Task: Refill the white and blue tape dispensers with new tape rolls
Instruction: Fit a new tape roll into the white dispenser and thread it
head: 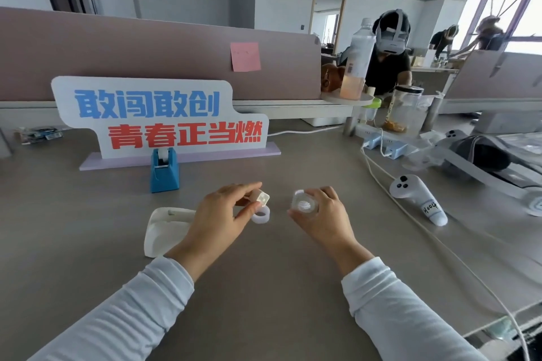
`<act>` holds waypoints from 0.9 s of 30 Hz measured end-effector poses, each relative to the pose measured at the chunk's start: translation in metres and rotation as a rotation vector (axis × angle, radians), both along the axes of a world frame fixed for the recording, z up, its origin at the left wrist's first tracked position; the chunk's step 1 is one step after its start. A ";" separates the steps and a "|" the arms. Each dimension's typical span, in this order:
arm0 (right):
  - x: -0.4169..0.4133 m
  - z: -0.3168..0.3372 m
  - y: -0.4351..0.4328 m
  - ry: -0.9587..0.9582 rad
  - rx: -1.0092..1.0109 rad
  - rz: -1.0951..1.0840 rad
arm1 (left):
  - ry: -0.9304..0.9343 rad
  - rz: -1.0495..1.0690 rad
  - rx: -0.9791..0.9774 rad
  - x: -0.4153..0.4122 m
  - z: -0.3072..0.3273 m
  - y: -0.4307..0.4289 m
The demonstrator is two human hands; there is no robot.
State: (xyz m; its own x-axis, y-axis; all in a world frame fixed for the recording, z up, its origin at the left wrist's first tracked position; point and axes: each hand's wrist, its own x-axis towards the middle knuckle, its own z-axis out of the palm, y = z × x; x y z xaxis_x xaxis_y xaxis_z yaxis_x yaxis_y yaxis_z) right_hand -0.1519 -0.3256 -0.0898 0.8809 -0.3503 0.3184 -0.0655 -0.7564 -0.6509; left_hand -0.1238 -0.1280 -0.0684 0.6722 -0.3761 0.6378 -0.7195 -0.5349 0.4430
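The left hand pinches a small white spool in its fingers above a tape roll on the desk. The right hand grips a clear roll. The white dispenser lies beside the left wrist; the blue dispenser stands farther back.

Ahead of you on the grey desk stands a white sign with blue and red lettering. A pink sticky note clings to the partition behind it. To your right lie a white controller, a cable and a jar.
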 end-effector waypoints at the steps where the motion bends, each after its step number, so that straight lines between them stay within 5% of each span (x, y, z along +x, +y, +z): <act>1: -0.002 0.001 0.004 -0.067 0.016 0.062 | -0.007 0.000 -0.004 0.000 0.001 0.002; 5: -0.003 0.010 0.027 -0.270 0.011 0.269 | 0.044 0.014 -0.069 -0.001 0.007 0.020; 12: 0.015 0.028 0.081 -0.391 0.059 0.430 | 0.397 0.011 -0.422 -0.004 0.017 0.070; 27: 0.033 0.016 0.140 -0.494 0.046 0.620 | 0.542 -0.034 -0.593 -0.008 0.011 0.101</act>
